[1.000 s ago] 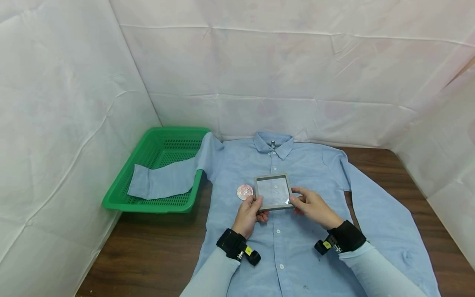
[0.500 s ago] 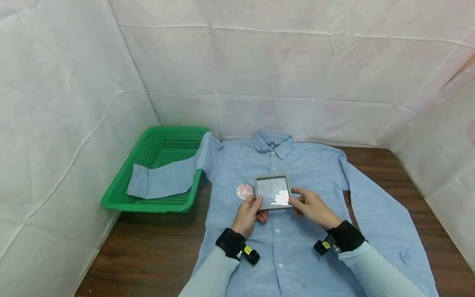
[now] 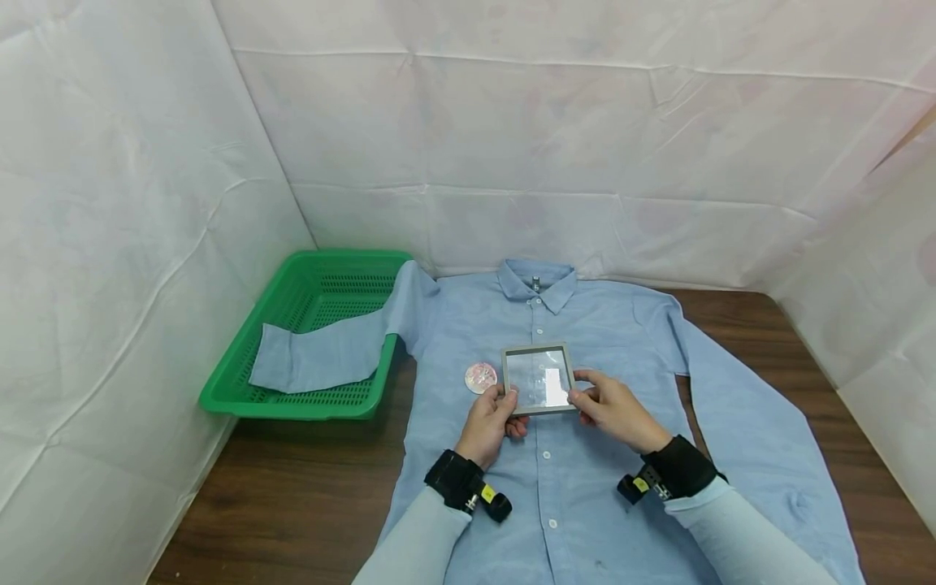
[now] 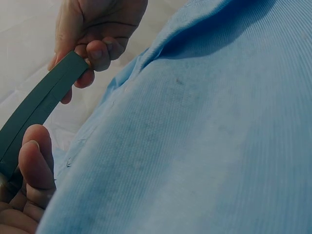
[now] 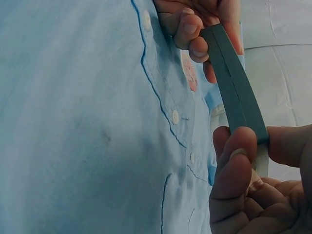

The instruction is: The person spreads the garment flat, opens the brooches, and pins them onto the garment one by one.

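Note:
A square grey-framed case with a clear window (image 3: 537, 379) is held tilted above a light blue button-up shirt (image 3: 468, 325). My left hand (image 3: 486, 426) grips its lower left corner, thumb on the front. With thumb and fingers, my right hand (image 3: 620, 410) pinches its lower right edge. In the left wrist view, the case's grey side (image 4: 41, 105) runs between both hands. The right wrist view shows a thin seam along that grey side (image 5: 234, 80). A round pink glittery disc (image 3: 481, 378) lies on the shirt, just left of the case.
A green plastic basket (image 3: 219, 398) stands at the left, with one shirt sleeve (image 3: 329, 353) lying in it. The other sleeve (image 3: 760, 422) spreads right over the dark wooden table (image 3: 292, 496). White cloth walls (image 3: 512, 130) enclose the back and sides.
The bright reflection on the clear window has grown and shifted, as the case tilts very slightly. Both hands keep their hold in nearly the same place.

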Demonstrator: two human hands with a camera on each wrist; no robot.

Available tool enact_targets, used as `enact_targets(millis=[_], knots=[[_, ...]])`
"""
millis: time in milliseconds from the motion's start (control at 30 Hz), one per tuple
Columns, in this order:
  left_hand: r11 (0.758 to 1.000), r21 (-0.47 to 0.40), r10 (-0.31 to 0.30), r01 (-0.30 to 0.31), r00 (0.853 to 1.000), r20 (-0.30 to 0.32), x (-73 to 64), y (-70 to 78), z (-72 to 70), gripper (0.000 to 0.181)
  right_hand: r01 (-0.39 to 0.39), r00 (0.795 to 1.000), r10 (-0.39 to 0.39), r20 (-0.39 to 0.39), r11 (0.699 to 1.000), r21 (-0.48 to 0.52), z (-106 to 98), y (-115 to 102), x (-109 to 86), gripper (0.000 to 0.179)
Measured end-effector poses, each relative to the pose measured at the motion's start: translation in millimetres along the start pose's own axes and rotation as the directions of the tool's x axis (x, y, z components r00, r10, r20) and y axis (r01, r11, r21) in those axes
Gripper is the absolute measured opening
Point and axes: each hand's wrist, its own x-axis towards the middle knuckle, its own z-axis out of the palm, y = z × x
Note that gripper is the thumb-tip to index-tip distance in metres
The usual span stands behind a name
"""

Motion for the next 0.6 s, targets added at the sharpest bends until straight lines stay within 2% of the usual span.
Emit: enact_targets(millis=[200, 300, 367, 467, 533, 600], knots=[[1.000, 0.002, -0.017, 0.017, 1.000, -0.011, 0.0, 0.3, -0.4, 0.039, 0.020, 1.000, -0.021, -0.015, 0.998, -0.064, 0.7, 1.6, -0.7, 0.054], [1.000, 0.004, -0.019, 0.019, 1.000, -0.015, -0.1, 0.4, -0.3, 0.040, 0.075, 0.995, -0.084, -0.056, 0.987, -0.143, 1.9, 2.8, -0.9, 0.055], [1.000, 0.004, -0.020, 0.020, 1.000, -0.016, -0.1, 0.1, -0.3, 0.040, 0.123, 0.983, -0.149, -0.107, 0.968, -0.219, 3.0, 2.2, -1.6, 0.053], [1.000, 0.003, -0.022, 0.022, 1.000, -0.013, -0.3, 0.1, -0.3, 0.040, 0.210, 0.941, -0.286, -0.182, 0.913, -0.349, 5.1, -1.7, -3.1, 0.047], [1.000, -0.002, -0.024, 0.024, 1.000, -0.008, -0.5, 0.3, -0.4, 0.040, 0.286, 0.895, -0.399, -0.200, 0.857, -0.429, 6.8, -6.7, -3.8, 0.041], [1.000, -0.004, -0.019, 0.019, 1.000, -0.001, -0.6, 1.0, -0.7, 0.042, 0.370, 0.843, -0.509, -0.174, 0.784, -0.499, 9.0, -12.4, -3.8, 0.036]])
